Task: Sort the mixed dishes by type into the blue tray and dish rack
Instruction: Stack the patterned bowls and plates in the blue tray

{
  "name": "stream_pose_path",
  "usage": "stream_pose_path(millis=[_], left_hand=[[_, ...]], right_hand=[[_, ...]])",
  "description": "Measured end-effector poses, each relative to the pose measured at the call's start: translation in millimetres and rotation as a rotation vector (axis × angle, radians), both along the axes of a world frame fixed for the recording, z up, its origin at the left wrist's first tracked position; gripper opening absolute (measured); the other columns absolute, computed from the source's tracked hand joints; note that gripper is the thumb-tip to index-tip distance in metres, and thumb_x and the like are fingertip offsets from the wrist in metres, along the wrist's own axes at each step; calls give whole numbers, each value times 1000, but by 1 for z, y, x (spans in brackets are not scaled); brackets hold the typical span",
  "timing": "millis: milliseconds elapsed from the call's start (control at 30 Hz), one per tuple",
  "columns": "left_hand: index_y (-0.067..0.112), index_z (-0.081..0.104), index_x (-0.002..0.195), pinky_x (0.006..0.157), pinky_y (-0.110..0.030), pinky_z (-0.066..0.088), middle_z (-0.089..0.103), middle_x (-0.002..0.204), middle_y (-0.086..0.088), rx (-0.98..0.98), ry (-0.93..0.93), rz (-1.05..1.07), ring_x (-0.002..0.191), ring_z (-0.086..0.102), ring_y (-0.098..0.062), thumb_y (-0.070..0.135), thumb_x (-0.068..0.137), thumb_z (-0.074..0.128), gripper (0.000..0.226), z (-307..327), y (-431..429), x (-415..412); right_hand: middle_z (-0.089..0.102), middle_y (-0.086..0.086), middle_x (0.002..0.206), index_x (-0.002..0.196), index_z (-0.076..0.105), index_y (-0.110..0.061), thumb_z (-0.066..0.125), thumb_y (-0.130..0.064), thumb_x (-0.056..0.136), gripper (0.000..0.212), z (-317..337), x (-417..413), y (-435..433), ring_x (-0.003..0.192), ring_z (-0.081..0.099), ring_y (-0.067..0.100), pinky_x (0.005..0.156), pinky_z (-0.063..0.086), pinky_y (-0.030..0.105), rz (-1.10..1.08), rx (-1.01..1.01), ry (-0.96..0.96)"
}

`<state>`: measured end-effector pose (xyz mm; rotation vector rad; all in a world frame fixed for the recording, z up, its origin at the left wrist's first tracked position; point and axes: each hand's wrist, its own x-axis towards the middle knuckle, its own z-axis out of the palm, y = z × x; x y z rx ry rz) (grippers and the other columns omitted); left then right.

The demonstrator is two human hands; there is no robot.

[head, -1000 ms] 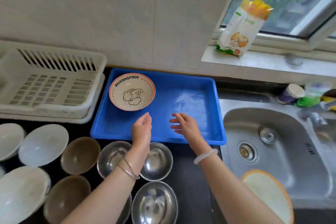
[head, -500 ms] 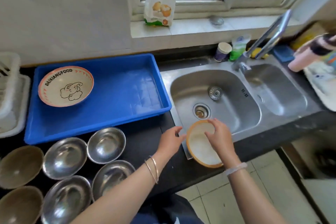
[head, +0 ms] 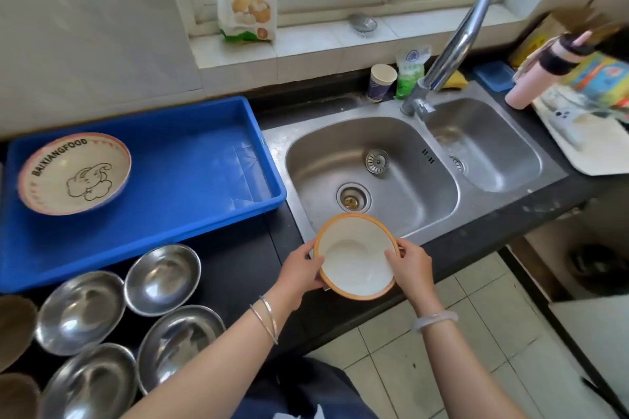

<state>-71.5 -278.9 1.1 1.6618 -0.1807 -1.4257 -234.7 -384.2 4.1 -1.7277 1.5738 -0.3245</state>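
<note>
I hold a white bowl with an orange rim (head: 354, 257) over the front edge of the sink, tilted toward me. My left hand (head: 299, 269) grips its left rim and my right hand (head: 410, 264) grips its right rim. The blue tray (head: 190, 214) lies to the left on the black counter, with one cream bowl printed with an elephant (head: 74, 173) in its far left corner. Several steel bowls (head: 162, 279) stand in front of the tray. The dish rack is out of view.
A double steel sink (head: 371, 167) with a tall tap (head: 452, 48) is straight ahead. Two brown bowls (head: 15, 330) sit at the left edge. A paper cup (head: 382, 82), packets and a cutting board (head: 592, 146) crowd the back and right. Tiled floor lies below right.
My view swung right from the tray to the sink. Both hands left the tray, took hold of the orange-rimmed bowl at the sink's front edge and lifted it slightly.
</note>
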Motion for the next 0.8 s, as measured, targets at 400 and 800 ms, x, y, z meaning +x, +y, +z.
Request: stream_pose_path(millis=[400, 800], left_hand=[[12, 57, 113, 57, -23, 57, 66, 105, -7, -94, -44, 328, 83, 69, -19, 19, 90, 58, 24, 48, 55, 99], [10, 53, 119, 77, -28, 50, 58, 115, -10, -198, -158, 775, 96, 61, -20, 1, 90, 53, 30, 69, 147, 224]], right_hand=[[66, -17, 55, 78, 69, -26, 63, -15, 82, 13, 44, 110, 9, 51, 62, -2, 39, 47, 14, 135, 50, -294], [65, 0, 76, 82, 67, -18, 55, -8, 87, 17, 70, 315, 59, 65, 61, 10, 48, 53, 18, 508, 238, -346]])
